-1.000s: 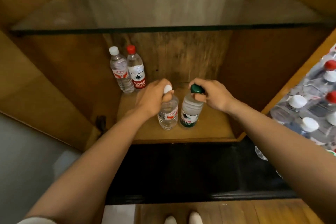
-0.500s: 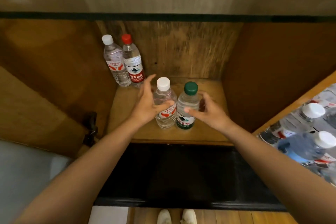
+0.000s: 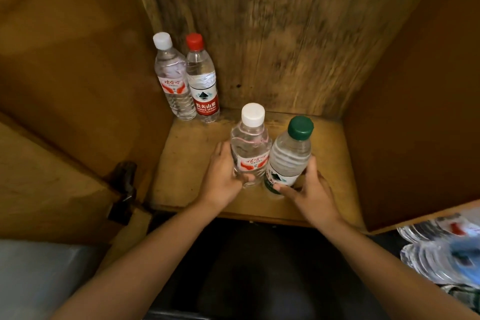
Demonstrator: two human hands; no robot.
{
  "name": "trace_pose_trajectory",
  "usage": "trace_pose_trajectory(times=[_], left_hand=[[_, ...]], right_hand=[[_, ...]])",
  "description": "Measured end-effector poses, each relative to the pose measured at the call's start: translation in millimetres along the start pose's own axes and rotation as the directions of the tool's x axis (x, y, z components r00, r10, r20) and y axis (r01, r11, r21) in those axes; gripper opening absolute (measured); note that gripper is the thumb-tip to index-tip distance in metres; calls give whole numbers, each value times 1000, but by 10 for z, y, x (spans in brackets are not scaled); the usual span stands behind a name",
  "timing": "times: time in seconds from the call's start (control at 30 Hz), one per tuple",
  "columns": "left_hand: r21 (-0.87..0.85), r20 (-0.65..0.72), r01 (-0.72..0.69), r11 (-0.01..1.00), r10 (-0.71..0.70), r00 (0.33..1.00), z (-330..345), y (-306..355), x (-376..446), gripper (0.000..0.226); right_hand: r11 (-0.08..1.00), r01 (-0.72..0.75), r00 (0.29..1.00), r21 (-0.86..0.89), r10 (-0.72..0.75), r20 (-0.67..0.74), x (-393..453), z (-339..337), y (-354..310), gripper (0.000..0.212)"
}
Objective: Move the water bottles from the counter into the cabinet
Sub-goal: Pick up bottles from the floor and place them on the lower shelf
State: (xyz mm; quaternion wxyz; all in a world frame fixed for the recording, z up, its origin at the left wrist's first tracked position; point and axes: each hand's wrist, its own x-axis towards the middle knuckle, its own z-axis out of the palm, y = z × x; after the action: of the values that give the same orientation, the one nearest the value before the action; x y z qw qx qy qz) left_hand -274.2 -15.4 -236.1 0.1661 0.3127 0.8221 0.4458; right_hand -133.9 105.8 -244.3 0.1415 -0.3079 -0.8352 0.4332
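The left hand [image 3: 223, 176] has its grip wrapped around the lower body of the white-capped bottle [image 3: 249, 145], fingers behind it and thumb across the front below the red label. The right hand [image 3: 309, 189] has its grip clamped on the base of the green-capped bottle [image 3: 289, 156], thumb lying over the green band at the foot and fingers curled round the far right side. Both bottles stand on the cabinet shelf [image 3: 187, 169], touching side by side, near the shelf's front edge and about midway along it; the green-capped one tilts slightly to the right. In the shelf's back left corner two more bottles stand upright and touching: a second white-capped bottle [image 3: 172, 78] against the left wall and a red-capped bottle [image 3: 202, 80] just to its right, against the back panel. At the lower right edge of the view lies a blurred cluster of wrapped bottles [image 3: 441, 254], outside the cabinet.
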Motion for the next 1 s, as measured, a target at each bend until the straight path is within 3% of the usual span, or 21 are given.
trace_pose_trajectory(times=[0.57, 0.8, 1.0], left_hand=[[31, -118, -6, 999, 10, 993, -231, -128, 818, 90], [-20, -140, 2, 1000, -5, 990, -333, -176, 999, 73], [136, -289, 17, 991, 24, 957, -363, -151, 1081, 69]], right_hand=[[999, -35, 997, -22, 34, -63, 835, 301, -257, 69], [996, -88, 990, 19, 89, -113, 1009, 436, -352, 73], [993, -108, 984, 49, 114, -134, 1152, 505, -433, 75]])
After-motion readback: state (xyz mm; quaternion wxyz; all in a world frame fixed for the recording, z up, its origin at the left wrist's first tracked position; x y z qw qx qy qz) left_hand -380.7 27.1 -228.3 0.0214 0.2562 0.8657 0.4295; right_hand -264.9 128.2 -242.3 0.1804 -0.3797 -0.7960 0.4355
